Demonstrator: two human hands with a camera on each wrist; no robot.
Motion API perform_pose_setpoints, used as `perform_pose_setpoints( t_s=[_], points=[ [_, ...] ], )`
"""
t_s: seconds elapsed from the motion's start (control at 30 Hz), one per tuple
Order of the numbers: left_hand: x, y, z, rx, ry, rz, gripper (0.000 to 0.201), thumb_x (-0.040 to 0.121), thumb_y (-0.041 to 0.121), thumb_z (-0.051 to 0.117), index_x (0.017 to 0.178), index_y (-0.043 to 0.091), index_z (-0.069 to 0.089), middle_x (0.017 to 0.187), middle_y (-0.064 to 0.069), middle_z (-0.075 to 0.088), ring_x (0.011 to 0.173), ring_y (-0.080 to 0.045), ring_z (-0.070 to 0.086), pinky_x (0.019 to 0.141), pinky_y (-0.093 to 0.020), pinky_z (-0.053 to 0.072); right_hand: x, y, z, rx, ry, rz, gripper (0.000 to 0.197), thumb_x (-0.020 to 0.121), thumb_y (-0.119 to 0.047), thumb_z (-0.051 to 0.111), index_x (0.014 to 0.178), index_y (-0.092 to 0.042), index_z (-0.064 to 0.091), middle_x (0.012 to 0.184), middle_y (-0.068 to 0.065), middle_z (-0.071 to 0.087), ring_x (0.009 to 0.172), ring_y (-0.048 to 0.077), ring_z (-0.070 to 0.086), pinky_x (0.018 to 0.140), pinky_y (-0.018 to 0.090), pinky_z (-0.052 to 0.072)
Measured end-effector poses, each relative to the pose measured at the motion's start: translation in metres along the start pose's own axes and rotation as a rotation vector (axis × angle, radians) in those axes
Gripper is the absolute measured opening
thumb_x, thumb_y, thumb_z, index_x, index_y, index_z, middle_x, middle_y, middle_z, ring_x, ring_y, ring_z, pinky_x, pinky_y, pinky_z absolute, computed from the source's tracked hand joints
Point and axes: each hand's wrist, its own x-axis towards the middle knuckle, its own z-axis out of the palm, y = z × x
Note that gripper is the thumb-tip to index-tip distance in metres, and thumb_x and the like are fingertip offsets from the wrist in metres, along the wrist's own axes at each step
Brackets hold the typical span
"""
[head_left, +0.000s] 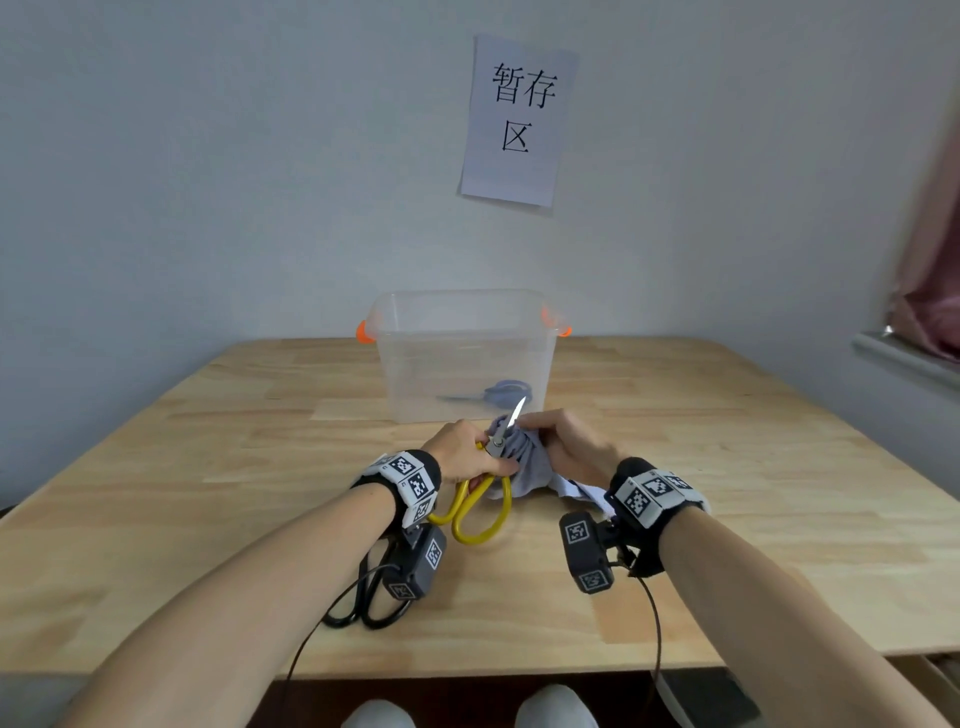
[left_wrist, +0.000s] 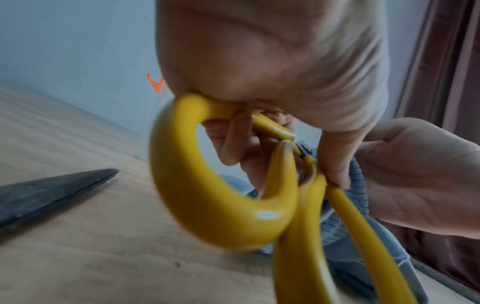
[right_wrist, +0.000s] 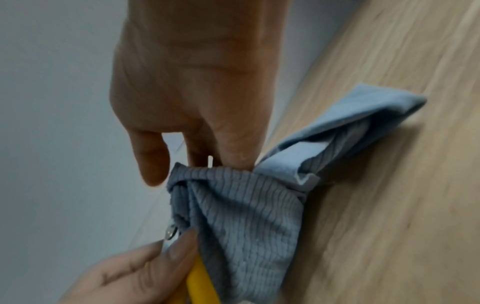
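Note:
My left hand (head_left: 460, 452) grips yellow-handled scissors (head_left: 497, 443) near the pivot, with the steel blade tip pointing up and away. A blue-grey ribbed cloth (head_left: 524, 470) is bunched around the blades, and my right hand (head_left: 569, 447) pinches it from above. The left wrist view shows the yellow handle loop (left_wrist: 207, 216) close up under my left hand (left_wrist: 272, 61), with the cloth (left_wrist: 337, 230) and my right hand (left_wrist: 415, 174) behind it. In the right wrist view my right hand (right_wrist: 197, 82) holds the top of the cloth (right_wrist: 246, 205). My left hand (right_wrist: 135, 273) is below it.
A clear plastic box (head_left: 462, 358) with orange latches stands behind the hands near the wall, with blue scissors (head_left: 498, 392) inside. Black scissors (head_left: 363, 608) lie on the wooden table (head_left: 727, 467) under my left wrist. A paper sign (head_left: 519, 119) hangs on the wall.

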Motion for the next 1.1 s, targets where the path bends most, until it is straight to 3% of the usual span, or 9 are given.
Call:
perform_pose_setpoints(
  t_s=[0.1,0.2,0.33,0.47,0.57,0.63,0.7,0.77,1.1],
  points=[
    [-0.001,0.001,-0.002,0.005,-0.005,0.002,0.045,0.077,0.04,0.081,0.088,-0.003,0.073,0.066,-0.008,0.067,0.055,-0.017,0.057,0.06,-0.025,0.046,-0.005,0.003,-0.005,-0.056,-0.058,-0.012,0.03,0.099,0.003,0.044,0.125,0.009,0.056,0.123,0.026,0.063,0.115,0.036,0.061,0.105,0.046,0.047],
    [-0.002,0.002,0.0,0.025,-0.01,0.023,0.041,0.077,0.037,0.081,0.079,-0.002,0.07,0.062,-0.008,0.065,0.055,-0.018,0.056,0.061,-0.027,0.045,-0.001,0.01,0.001,-0.135,0.066,-0.091,0.027,0.098,0.007,0.046,0.122,0.013,0.056,0.113,0.025,0.066,0.102,0.031,0.067,0.093,0.038,0.056],
    [-0.002,0.004,0.002,0.072,-0.027,0.026,0.033,0.077,0.037,0.081,0.063,0.01,0.065,0.057,-0.003,0.062,0.053,-0.016,0.055,0.06,-0.026,0.044,0.002,0.02,0.006,-0.095,0.176,-0.156,0.015,0.098,0.002,0.052,0.106,0.011,0.061,0.094,0.019,0.072,0.082,0.025,0.072,0.078,0.035,0.061],
    [-0.002,0.005,0.002,0.106,-0.022,0.023,0.028,0.072,0.033,0.082,0.061,0.012,0.067,0.054,-0.001,0.062,0.05,-0.014,0.054,0.058,-0.025,0.043,0.001,0.025,0.005,-0.002,0.2,-0.103,0.016,0.1,-0.005,0.053,0.097,0.004,0.065,0.089,0.019,0.071,0.079,0.025,0.07,0.08,0.037,0.059],
    [-0.003,0.008,0.004,0.143,-0.013,0.017,0.02,0.07,0.028,0.079,0.066,0.01,0.071,0.05,0.002,0.059,0.048,-0.014,0.052,0.057,-0.025,0.043,0.006,0.028,0.006,0.063,0.276,-0.112,0.016,0.1,-0.005,0.052,0.092,0.002,0.065,0.083,0.015,0.069,0.072,0.02,0.07,0.069,0.031,0.06],
    [-0.004,0.01,0.005,0.205,-0.014,0.01,0.019,0.069,0.03,0.077,0.064,0.014,0.07,0.048,0.005,0.056,0.049,-0.013,0.05,0.056,-0.025,0.042,0.012,0.029,0.004,0.106,0.321,-0.12,0.016,0.099,-0.005,0.055,0.089,0.002,0.065,0.087,0.017,0.068,0.076,0.023,0.07,0.072,0.033,0.058],
    [-0.004,0.011,0.006,0.255,-0.015,0.013,0.023,0.068,0.033,0.076,0.056,0.019,0.063,0.049,0.006,0.054,0.049,-0.012,0.047,0.054,-0.024,0.039,0.018,0.029,0.0,0.111,0.36,-0.118,0.015,0.097,-0.005,0.057,0.087,0.003,0.065,0.092,0.02,0.067,0.081,0.027,0.069,0.075,0.036,0.056],
    [-0.004,0.011,0.007,0.269,-0.013,0.016,0.027,0.068,0.033,0.075,0.052,0.021,0.057,0.049,0.006,0.052,0.05,-0.013,0.044,0.053,-0.024,0.037,0.021,0.029,-0.002,0.117,0.386,-0.121,0.016,0.097,-0.004,0.056,0.086,0.003,0.064,0.089,0.019,0.067,0.078,0.027,0.068,0.071,0.034,0.056],
    [-0.004,0.006,0.007,0.318,-0.009,0.004,0.034,0.065,0.039,0.074,0.053,0.019,0.049,0.055,0.0,0.048,0.053,-0.018,0.04,0.053,-0.028,0.032,0.023,0.029,-0.006,0.144,0.498,-0.149,0.018,0.093,0.004,0.059,0.078,0.005,0.067,0.074,0.016,0.068,0.067,0.023,0.069,0.061,0.029,0.056]
  ],
)
